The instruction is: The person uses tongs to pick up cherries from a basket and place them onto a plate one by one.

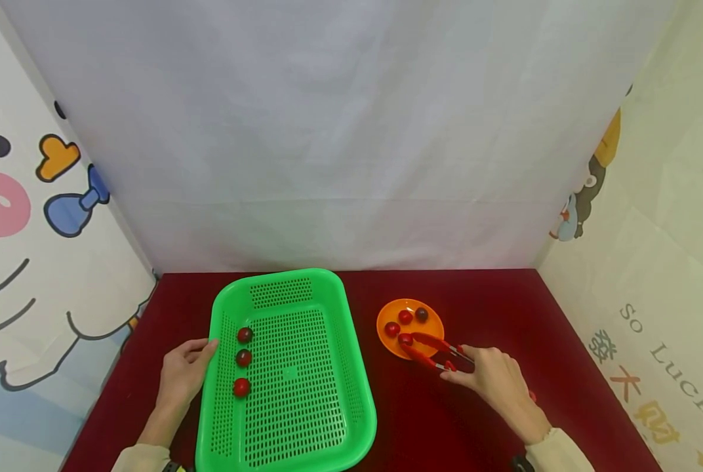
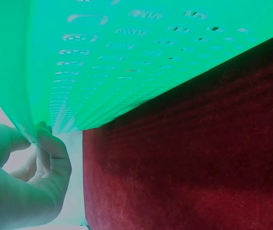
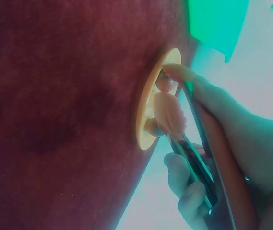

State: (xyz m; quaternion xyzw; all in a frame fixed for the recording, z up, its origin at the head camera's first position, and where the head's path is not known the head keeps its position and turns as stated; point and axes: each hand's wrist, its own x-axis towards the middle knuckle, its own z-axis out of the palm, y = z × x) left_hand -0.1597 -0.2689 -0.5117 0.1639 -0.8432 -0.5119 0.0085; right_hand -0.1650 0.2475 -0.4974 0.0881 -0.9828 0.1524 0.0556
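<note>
Head view: the left hand (image 1: 183,373) pinches the rim of a green rectangular perforated plastic basket (image 1: 360,387) at nine o'clock, thumb and fingers bent together. Three small round dark-red fruits (image 1: 243,358) lie inside, toward nine o'clock. At the basket's three o'clock sits a round orange plate (image 1: 437,321). From its four o'clock, the right hand (image 1: 496,380), fingers curled, grips red-and-metal tongs (image 1: 434,342), tips astride a round red fruit (image 1: 405,339) at seven o'clock; whether they squeeze it, I cannot tell.
</note>
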